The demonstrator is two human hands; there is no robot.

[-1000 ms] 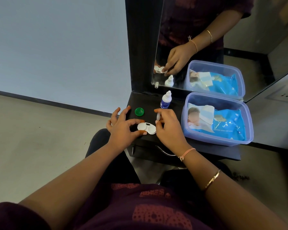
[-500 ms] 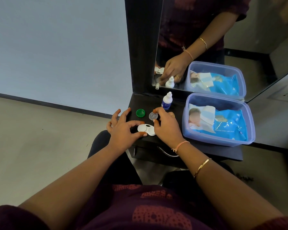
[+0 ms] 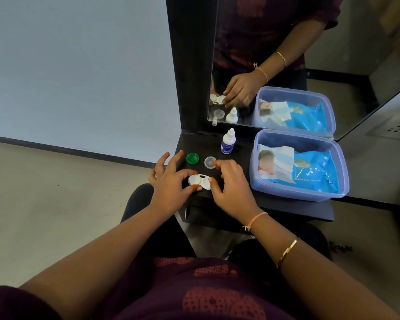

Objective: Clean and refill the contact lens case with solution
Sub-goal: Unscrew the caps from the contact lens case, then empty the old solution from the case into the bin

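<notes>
The white two-well contact lens case (image 3: 199,181) lies uncapped on the black shelf (image 3: 286,207). My left hand (image 3: 171,184) pinches its left well between thumb and forefinger. My right hand (image 3: 231,188) hovers with fingers spread; its thumb touches the case's right end and its forefinger tip rests on the rim of a clear cap (image 3: 209,162) that lies flat on the shelf. A green cap (image 3: 192,158) lies just left of the clear one. The small white solution bottle (image 3: 228,142) stands upright behind them, with its nozzle bare.
A translucent blue tub (image 3: 333,181) holding a blue wet-wipes pack sits at the right of the shelf. A mirror (image 3: 275,31) rises behind and repeats the scene. The shelf's front edge is just under my wrists, with a drawer handle (image 3: 186,213) below.
My right hand lifted the clear cap off the case's right well, carried it back and set it down beside the green cap. The left hand kept its hold on the case.
</notes>
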